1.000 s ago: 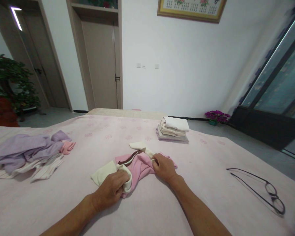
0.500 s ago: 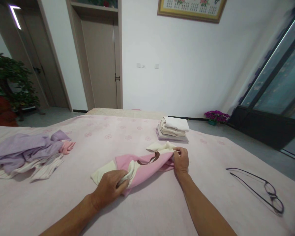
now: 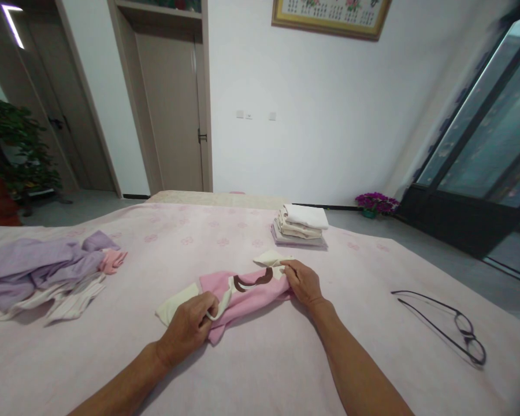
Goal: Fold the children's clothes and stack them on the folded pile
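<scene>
A small pink and cream garment (image 3: 242,292) with a brown trim lies stretched across the middle of the pink bed cover (image 3: 260,358). My left hand (image 3: 186,326) is closed on its near left end, fingers curled round the cream edge. My right hand (image 3: 302,281) pinches the far right end, where a cream piece sticks out. Both forearms reach in from the bottom of the view.
A stack of folded cream and white clothes (image 3: 300,225) sits further back on the bed. A loose heap of purple, striped and pink clothes (image 3: 47,274) lies at the left. Black glasses (image 3: 450,323) lie at the right. A door, a plant and a glass door stand beyond.
My right hand pulled its end of the garment out to the right and away, then drew back a little, so the garment now lies stretched out. My left hand kept its grip.
</scene>
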`<state>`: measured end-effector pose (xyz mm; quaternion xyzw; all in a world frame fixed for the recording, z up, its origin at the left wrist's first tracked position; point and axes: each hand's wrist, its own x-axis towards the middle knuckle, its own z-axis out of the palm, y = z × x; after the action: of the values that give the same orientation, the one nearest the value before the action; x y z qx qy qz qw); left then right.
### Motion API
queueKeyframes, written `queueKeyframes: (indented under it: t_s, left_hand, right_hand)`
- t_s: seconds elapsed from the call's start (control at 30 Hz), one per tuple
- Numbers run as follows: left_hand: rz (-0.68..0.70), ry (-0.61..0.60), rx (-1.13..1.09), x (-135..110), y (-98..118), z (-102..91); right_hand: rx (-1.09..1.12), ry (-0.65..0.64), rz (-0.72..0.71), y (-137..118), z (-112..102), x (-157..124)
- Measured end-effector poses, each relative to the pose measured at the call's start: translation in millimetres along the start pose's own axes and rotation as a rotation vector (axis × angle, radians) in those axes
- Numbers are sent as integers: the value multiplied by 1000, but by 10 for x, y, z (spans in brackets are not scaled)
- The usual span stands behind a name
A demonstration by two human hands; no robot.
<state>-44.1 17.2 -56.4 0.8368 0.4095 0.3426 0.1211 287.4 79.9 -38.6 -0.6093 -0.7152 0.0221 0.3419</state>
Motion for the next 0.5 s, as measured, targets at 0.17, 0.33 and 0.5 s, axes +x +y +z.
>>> queueKeyframes:
  t_s: [0.17, 0.33, 0.5]
  left_hand:
    - [-29, -11, -119, 4, -17, 23]
    - [-135, -89, -95, 23, 53, -59]
    - [-287, -253, -64, 98, 142, -136]
  right_hand:
    - [-152, -227, 36, -31, -177, 77]
    - [-279, -370, -34, -40, -268, 134]
    - [-343, -382, -51, -23, -277, 155]
